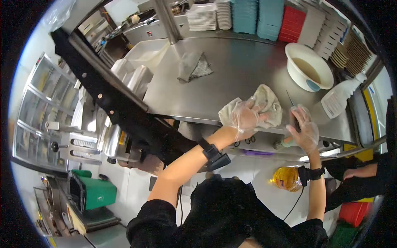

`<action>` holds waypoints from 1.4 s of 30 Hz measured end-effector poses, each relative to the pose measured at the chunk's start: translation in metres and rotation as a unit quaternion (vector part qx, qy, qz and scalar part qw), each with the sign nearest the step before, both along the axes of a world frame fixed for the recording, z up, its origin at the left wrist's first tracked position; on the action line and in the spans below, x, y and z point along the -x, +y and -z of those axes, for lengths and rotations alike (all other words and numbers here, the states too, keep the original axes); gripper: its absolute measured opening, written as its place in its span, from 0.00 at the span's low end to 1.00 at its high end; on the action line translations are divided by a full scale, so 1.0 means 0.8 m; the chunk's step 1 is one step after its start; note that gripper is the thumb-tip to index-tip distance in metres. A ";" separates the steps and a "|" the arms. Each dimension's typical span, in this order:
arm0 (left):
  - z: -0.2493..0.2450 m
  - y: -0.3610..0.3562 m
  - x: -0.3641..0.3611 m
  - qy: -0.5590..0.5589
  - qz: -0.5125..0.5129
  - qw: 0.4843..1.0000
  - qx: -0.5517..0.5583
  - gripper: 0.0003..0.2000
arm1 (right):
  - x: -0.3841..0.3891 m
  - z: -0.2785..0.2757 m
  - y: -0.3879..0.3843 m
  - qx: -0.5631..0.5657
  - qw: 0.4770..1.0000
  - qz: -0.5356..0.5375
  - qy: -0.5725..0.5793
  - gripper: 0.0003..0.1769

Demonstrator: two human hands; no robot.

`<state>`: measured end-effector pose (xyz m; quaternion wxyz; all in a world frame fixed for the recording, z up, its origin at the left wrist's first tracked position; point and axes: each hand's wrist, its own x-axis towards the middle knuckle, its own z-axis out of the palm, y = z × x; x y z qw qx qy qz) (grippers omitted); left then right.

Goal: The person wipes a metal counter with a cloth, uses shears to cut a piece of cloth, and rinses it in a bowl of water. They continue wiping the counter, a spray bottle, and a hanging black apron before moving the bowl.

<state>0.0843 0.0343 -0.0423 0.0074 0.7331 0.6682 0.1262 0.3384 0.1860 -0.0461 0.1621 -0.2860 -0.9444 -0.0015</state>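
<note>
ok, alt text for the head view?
A person in clear gloves presses the left hand on a pale cloth on a steel counter, while the right hand grips a small object at its edge. A white bowl of brownish liquid, a spray bottle and a grey rag sit nearby.

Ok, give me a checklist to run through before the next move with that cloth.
1. Left hand flat on the pale cloth: ok.
2. Right hand closed on the slim object: ok; what it is, cannot tell.
3. Both hands gloved: ok.
4. White bowl of brownish liquid apart from the pale cloth: ok.
5. Spray bottle upright or lying: cannot tell.
</note>
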 end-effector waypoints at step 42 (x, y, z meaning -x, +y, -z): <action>0.027 -0.251 0.046 -0.282 -0.277 0.855 -0.336 0.15 | 0.294 -0.006 -0.083 0.144 0.924 -0.317 0.157 0.17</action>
